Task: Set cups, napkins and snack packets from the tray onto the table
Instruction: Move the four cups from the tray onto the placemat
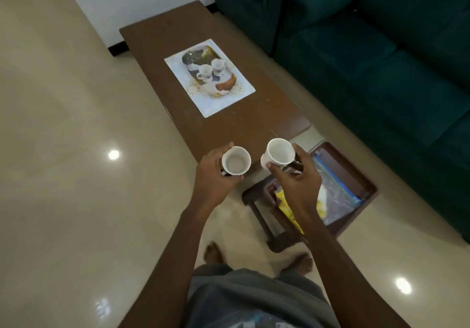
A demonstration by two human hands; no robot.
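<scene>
Left hand (pixel 212 172) wraps a round white cup (pixel 236 160), mouth up, over the near end of the long brown wooden table (pixel 229 127). Right hand (pixel 297 177) clasps a second glossy cup (pixel 278 152), tilted. Right of the table's near end, the dark tray (pixel 356 172) holds a yellow packet (pixel 287 208) and a crinkly clear bag (pixel 338 198).

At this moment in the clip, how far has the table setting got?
Nothing looks set down yet: the brown table carries only a printed placemat. In hand: the left hand holds one white cup, the right hand another white cup, both near the table's near end. Left: the yellow snack packet and clear zip bag lie on the tray; napkins cannot be made out.
</scene>
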